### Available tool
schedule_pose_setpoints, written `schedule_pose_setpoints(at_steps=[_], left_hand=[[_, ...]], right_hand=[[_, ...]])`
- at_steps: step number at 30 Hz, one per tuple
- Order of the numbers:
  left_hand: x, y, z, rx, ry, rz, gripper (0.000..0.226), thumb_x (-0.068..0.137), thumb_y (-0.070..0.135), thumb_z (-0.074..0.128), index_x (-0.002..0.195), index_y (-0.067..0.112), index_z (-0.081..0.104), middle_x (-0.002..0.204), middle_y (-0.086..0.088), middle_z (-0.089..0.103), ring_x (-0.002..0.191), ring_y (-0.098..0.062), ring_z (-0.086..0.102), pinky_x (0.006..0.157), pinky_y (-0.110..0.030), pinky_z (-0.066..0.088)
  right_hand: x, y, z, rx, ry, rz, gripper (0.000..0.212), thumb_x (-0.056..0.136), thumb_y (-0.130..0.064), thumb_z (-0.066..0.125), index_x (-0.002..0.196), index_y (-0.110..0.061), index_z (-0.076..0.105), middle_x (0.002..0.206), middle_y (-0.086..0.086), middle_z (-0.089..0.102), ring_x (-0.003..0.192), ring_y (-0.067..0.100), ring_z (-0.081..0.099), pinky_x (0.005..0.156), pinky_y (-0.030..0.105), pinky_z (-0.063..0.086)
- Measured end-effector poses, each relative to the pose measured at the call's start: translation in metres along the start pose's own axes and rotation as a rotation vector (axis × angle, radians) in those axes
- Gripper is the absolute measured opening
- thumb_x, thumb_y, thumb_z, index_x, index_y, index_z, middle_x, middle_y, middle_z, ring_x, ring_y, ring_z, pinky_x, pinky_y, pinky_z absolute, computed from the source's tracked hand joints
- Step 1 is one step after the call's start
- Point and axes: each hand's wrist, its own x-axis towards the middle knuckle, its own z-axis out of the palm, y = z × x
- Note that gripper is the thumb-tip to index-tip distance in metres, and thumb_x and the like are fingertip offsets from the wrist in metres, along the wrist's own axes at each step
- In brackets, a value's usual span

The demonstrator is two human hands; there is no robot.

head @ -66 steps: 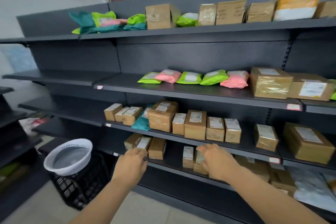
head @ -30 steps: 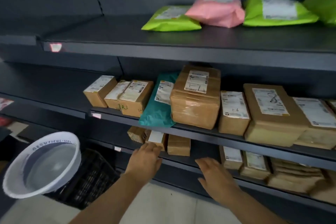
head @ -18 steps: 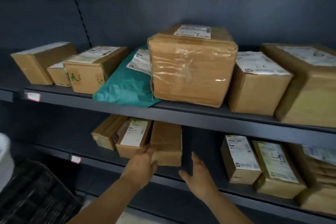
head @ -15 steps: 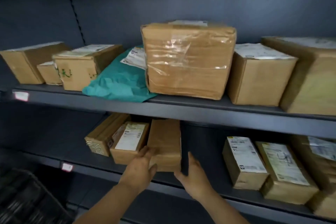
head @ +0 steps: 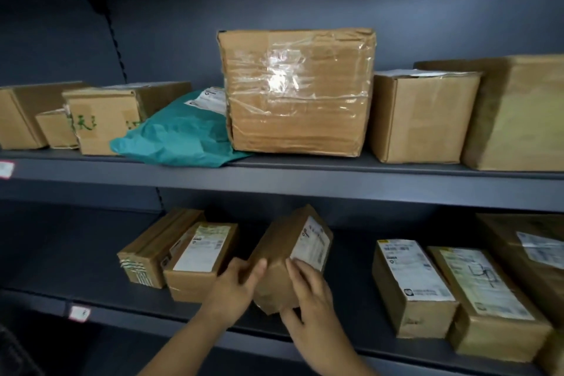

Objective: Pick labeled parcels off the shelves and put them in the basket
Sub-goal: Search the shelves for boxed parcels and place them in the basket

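A small brown cardboard parcel (head: 285,256) is tilted up on the lower shelf (head: 91,302), its white label now facing right and up. My left hand (head: 235,284) grips its left front corner, thumb across the front face. My right hand (head: 308,299) holds its right side, fingers lying over the lower edge of the label. The basket is out of view.
Two labeled boxes (head: 195,259) sit just left of the held parcel; more labeled boxes (head: 409,284) stand to its right. The upper shelf (head: 305,180) carries a large taped box (head: 296,91), a teal mailer bag (head: 180,137) and several cartons close overhead.
The view has dropped and closed in on the lower shelf. Both hands have taken hold of the plain-faced parcel and turned it, bringing its white label into sight.
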Motion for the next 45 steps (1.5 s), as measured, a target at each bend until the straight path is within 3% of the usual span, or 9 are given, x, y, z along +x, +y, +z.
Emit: schedule_pose_setpoints(at_steps=[5, 10, 19, 22, 27, 32, 35, 40, 45], left_hand=[[0.000, 0.010, 0.002, 0.143, -0.101, 0.000, 0.067, 0.089, 0.068, 0.016, 0.086, 0.021, 0.064, 0.091, 0.001, 0.064, 0.082, -0.010, 0.057, 0.078, -0.024, 0.041], [0.012, 0.000, 0.017, -0.261, -0.063, -0.002, 0.032, 0.099, 0.045, 0.032, 0.110, 0.025, 0.055, 0.102, -0.001, 0.064, 0.099, -0.018, 0.061, 0.093, -0.039, 0.050], [0.015, 0.006, 0.025, -0.259, -0.060, 0.021, 0.029, 0.100, 0.041, 0.032, 0.105, 0.024, 0.056, 0.101, -0.008, 0.066, 0.095, -0.020, 0.063, 0.088, -0.040, 0.053], [0.007, 0.015, 0.040, -0.284, -0.108, 0.058, 0.033, 0.099, 0.044, 0.033, 0.102, 0.025, 0.060, 0.098, -0.006, 0.068, 0.091, -0.019, 0.065, 0.085, -0.041, 0.054], [-0.008, 0.045, 0.074, -0.230, -0.209, 0.113, 0.041, 0.098, 0.047, 0.032, 0.109, 0.021, 0.062, 0.106, -0.008, 0.067, 0.098, -0.021, 0.063, 0.089, -0.039, 0.052], [-0.020, 0.043, 0.063, 0.087, 0.015, 0.344, 0.040, 0.099, 0.044, 0.036, 0.118, 0.019, 0.061, 0.118, -0.003, 0.063, 0.107, -0.017, 0.057, 0.091, -0.030, 0.047], [-0.015, 0.021, 0.026, 0.343, 0.307, 0.454, 0.042, 0.098, 0.043, 0.038, 0.136, 0.027, 0.047, 0.138, 0.007, 0.047, 0.127, -0.011, 0.041, 0.099, -0.026, 0.041], [0.012, -0.028, -0.034, 0.633, 0.409, 0.152, 0.056, 0.095, 0.053, 0.036, 0.144, 0.028, 0.030, 0.151, -0.003, 0.027, 0.136, -0.029, 0.025, 0.109, -0.039, 0.030], [0.028, -0.058, -0.032, 0.547, 0.243, -0.049, 0.068, 0.083, 0.070, 0.041, 0.141, 0.038, 0.029, 0.156, -0.006, 0.002, 0.140, -0.039, 0.004, 0.110, -0.047, 0.025]], right_hand=[[0.006, -0.006, -0.008, -0.204, -0.103, -0.192, 0.055, 0.095, -0.034, 0.035, 0.148, -0.032, 0.022, 0.145, -0.031, 0.010, 0.136, -0.002, -0.015, 0.116, 0.022, -0.003], [0.007, -0.003, -0.003, -0.108, 0.004, -0.203, 0.048, 0.092, -0.003, 0.045, 0.134, -0.027, 0.048, 0.135, -0.030, 0.024, 0.128, -0.022, 0.002, 0.114, 0.011, 0.010], [0.005, 0.002, -0.018, -0.256, 0.024, -0.161, 0.055, 0.091, -0.005, 0.050, 0.141, -0.024, 0.038, 0.150, -0.012, 0.025, 0.137, 0.002, 0.024, 0.110, 0.014, 0.020], [-0.002, 0.008, -0.027, -0.398, 0.079, -0.145, 0.052, 0.088, -0.019, 0.058, 0.138, -0.026, 0.045, 0.138, -0.006, 0.043, 0.126, 0.014, 0.044, 0.107, 0.030, 0.037], [-0.007, 0.021, -0.051, -0.647, 0.131, -0.014, 0.057, 0.047, -0.034, 0.090, 0.101, -0.029, 0.073, 0.095, 0.001, 0.065, 0.082, 0.020, 0.065, 0.068, 0.033, 0.058], [-0.013, 0.024, -0.069, -0.702, 0.105, 0.060, 0.055, 0.091, -0.032, 0.057, 0.142, -0.031, 0.037, 0.148, 0.001, 0.032, 0.133, 0.023, 0.034, 0.111, 0.033, 0.030], [-0.009, 0.014, -0.065, -0.720, 0.113, 0.062, 0.051, 0.094, -0.036, 0.050, 0.143, -0.033, 0.034, 0.152, -0.002, 0.023, 0.137, 0.025, 0.027, 0.115, 0.034, 0.021], [-0.004, -0.009, -0.038, -0.697, 0.216, -0.046, 0.047, 0.057, -0.035, 0.087, 0.100, -0.022, 0.073, 0.108, 0.005, 0.067, 0.097, 0.026, 0.066, 0.084, 0.045, 0.055], [0.008, -0.023, -0.006, -0.720, 0.161, -0.213, 0.056, 0.040, -0.033, 0.093, 0.091, -0.021, 0.075, 0.101, 0.003, 0.070, 0.096, 0.022, 0.069, 0.085, 0.041, 0.053]])
